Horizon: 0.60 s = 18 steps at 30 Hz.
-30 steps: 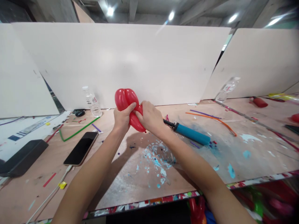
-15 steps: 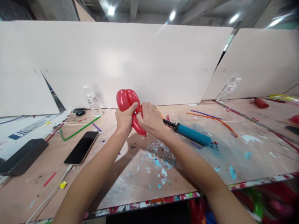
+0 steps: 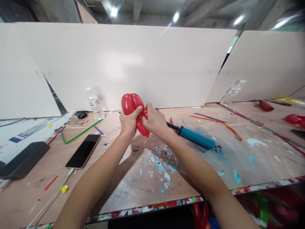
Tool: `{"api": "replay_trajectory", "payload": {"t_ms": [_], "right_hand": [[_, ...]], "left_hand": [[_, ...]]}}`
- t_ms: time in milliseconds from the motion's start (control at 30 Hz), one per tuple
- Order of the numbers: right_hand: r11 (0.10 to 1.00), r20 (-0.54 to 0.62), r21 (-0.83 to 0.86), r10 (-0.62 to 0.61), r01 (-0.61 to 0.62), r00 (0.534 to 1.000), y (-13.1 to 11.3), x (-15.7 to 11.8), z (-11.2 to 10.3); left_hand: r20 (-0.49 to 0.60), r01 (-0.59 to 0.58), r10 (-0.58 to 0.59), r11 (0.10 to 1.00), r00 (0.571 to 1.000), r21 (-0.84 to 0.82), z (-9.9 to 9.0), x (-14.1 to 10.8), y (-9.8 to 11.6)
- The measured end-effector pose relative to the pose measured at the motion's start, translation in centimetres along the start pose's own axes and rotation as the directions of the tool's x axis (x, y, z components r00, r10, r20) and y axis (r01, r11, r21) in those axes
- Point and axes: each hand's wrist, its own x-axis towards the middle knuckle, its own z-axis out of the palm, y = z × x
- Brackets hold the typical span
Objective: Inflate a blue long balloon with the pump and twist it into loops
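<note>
Both hands are closed around a red twisting balloon (image 3: 128,103), held above the middle of the table. Its rounded, folded lobes stand up over my left hand (image 3: 129,121), whose thumb presses across the front of them. My right hand (image 3: 153,119) grips the balloon close by, fingers curled at its middle and partly hiding it. A shorter red section hangs down between the hands and ends in a small knot. Just right of my right hand lies a blue hand pump (image 3: 196,137) with a black nozzle end.
A phone (image 3: 83,151) on a white cable and a dark box (image 3: 25,159) lie at left. Water bottles (image 3: 95,104) stand near the white panel (image 3: 154,63). Uninflated green (image 3: 81,132), orange (image 3: 219,122) and purple balloons lie about. More red balloons (image 3: 295,119) are at far right.
The balloon and my hands have shifted slightly to the right and closer together. My right hand has turned a little over the balloon's middle. At far right, a red balloon shows more fully.
</note>
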Motion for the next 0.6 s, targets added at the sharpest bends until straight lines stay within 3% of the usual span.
{"api": "replay_trajectory", "payload": {"t_ms": [300, 467, 600], "right_hand": [[0.992, -0.068, 0.105, -0.065, 0.072, 0.996, -0.5, -0.2, 1.3], [0.968, -0.055, 0.219, -0.114, 0.124, 0.992, -0.1, 0.0, 0.9], [0.947, -0.047, 0.296, -0.114, 0.123, 0.992, 0.7, 0.3, 0.1]], "left_hand": [[-0.062, -0.092, 0.106, 0.976, 0.992, 0.197, -0.1, -0.1, 0.1], [-0.017, -0.042, 0.046, 0.984, 0.999, 0.17, -0.5, 0.5, 0.9], [0.032, 0.063, -0.066, 0.992, 0.997, 0.111, -0.8, 0.8, 1.4]]}}
